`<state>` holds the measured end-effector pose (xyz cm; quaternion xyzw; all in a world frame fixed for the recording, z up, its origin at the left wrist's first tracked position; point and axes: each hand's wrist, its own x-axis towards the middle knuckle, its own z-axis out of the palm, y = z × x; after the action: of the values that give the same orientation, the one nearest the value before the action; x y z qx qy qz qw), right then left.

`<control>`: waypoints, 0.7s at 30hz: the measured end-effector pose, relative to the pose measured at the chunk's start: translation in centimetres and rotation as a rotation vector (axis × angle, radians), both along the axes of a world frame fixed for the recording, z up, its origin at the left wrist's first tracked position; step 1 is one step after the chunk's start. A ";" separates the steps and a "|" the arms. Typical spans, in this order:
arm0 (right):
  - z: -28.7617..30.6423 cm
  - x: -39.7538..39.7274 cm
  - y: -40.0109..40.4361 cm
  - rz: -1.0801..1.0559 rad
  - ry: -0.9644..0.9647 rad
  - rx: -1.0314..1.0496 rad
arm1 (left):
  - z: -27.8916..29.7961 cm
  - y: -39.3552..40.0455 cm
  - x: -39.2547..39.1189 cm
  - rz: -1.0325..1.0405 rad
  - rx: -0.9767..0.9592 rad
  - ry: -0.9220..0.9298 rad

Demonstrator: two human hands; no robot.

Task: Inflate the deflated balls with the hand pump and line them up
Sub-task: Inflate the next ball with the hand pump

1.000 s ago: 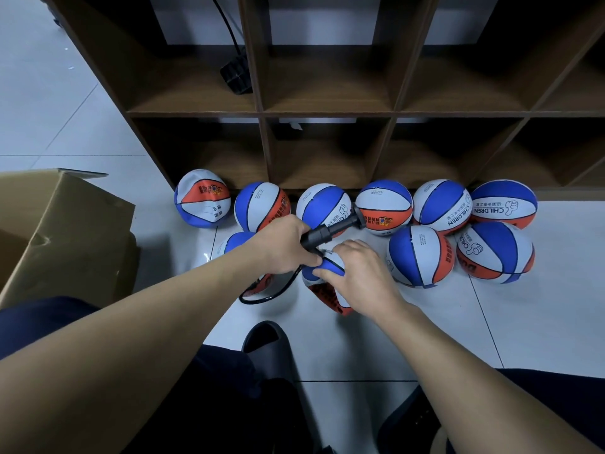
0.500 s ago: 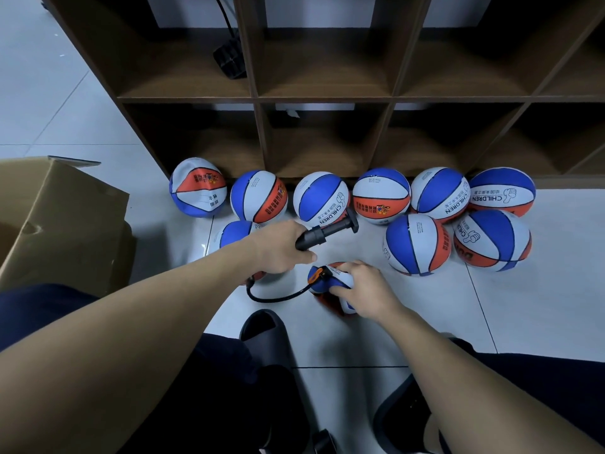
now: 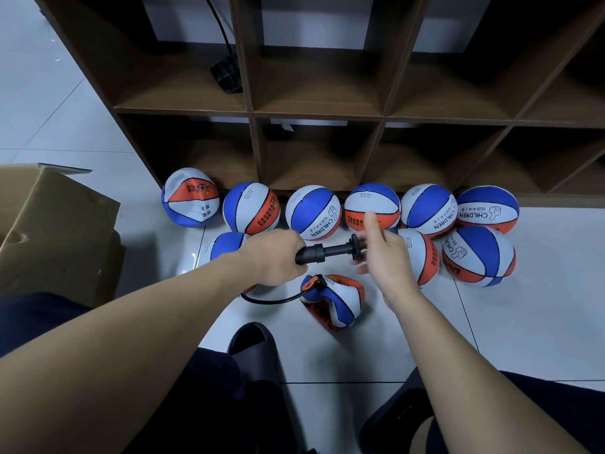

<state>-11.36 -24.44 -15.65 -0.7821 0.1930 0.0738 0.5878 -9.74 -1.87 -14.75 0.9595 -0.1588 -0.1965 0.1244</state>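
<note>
your left hand (image 3: 273,257) wraps the barrel of the black hand pump (image 3: 327,252), fingers curled round it, pump held roughly level above the floor. its t-handle (image 3: 355,250) points right. your right hand (image 3: 384,257) sits at that handle with fingers loosely spread, index raised; it is blurred, so you cannot tell whether it touches the handle, but it has no closed grip on it.

a black hose (image 3: 271,300) loops from under your left hand down to an orange-tipped nozzle (image 3: 314,281), which sits at the top of the deflated ball (image 3: 337,301). that ball lies crumpled on the white tiled floor (image 3: 523,322), just below the pump and in front of your dark slipper (image 3: 253,352).

along the foot of the brown cubby shelf (image 3: 316,116), six blue, white and orange balls stand in a row; the leftmost ball (image 3: 190,203) looks dented, the "children" ball (image 3: 487,208) ends the row on the right. in front of the row: two more balls on the right (image 3: 478,257), one partly behind your right hand, and one partly hidden ball (image 3: 226,247) behind your left wrist.

cardboard box (image 3: 55,224) at left, well apart from the deflated ball. a black plug with cable (image 3: 226,73) lies in an upper cubby.
</note>
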 end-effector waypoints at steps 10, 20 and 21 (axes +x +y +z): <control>-1.8 0.0 1.3 0.238 0.004 -0.282 | -0.4 -0.9 -0.1 -0.048 0.112 -0.091; -3.0 -0.4 1.8 0.206 0.036 -0.178 | -1.9 -1.0 -0.5 -0.071 0.170 -0.147; -3.1 -0.6 1.7 0.205 0.020 -0.199 | -1.9 -0.8 -0.6 -0.069 0.167 -0.130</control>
<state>-11.95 -22.70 -18.73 -0.8515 0.1245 0.1216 0.4947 -10.29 -2.68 -16.70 0.9712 -0.1827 -0.1506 0.0265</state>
